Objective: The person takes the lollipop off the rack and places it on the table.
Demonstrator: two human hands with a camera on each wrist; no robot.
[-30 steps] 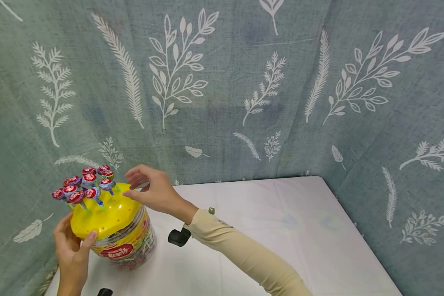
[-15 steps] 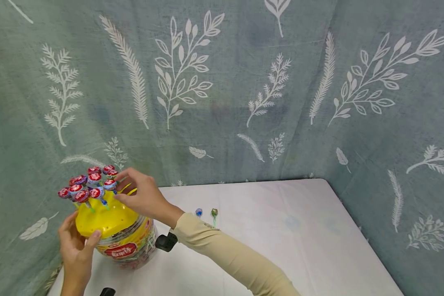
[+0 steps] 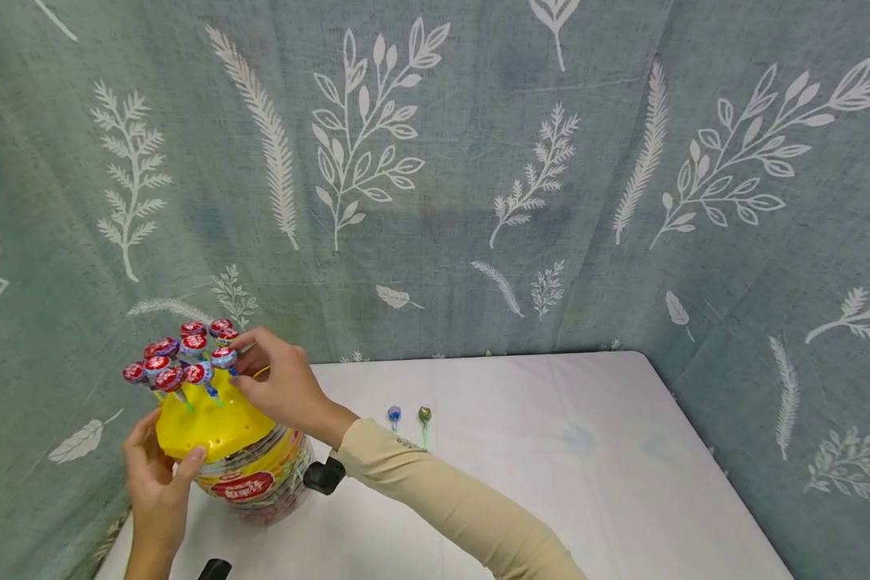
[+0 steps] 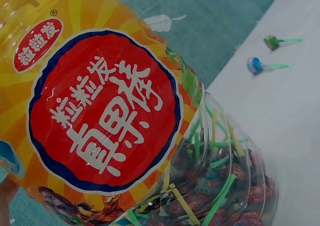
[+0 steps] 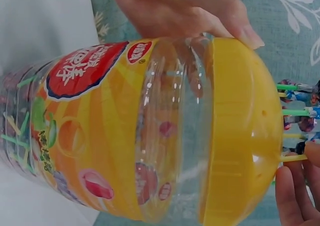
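A large clear candy jar point(image 3: 261, 483) with a yellow lid point(image 3: 217, 431) stands on the table, its lower part full of lollipops with green and yellow sticks point(image 4: 220, 201). Several wrapped lollipops point(image 3: 167, 379) stand upright in holes in the lid. My left hand point(image 3: 161, 487) grips the jar around its neck from the near left, thumb against the lid's rim. At the right side of the cluster, my right hand point(image 3: 279, 383) pinches a lollipop with a yellow stick point(image 5: 294, 158), whose end is right at the lid; its head is mostly hidden by the fingers.
On the white table point(image 3: 551, 483), right of the jar, lie a blue lollipop point(image 3: 394, 415) and a green lollipop point(image 3: 424, 415). A green leaf-patterned curtain point(image 3: 435, 201) hangs behind and on both sides.
My right hand has moved left from the lid's right edge to the standing lollipops. Its sleeve has cleared the blue lollipop on the table. The left hand keeps its hold.
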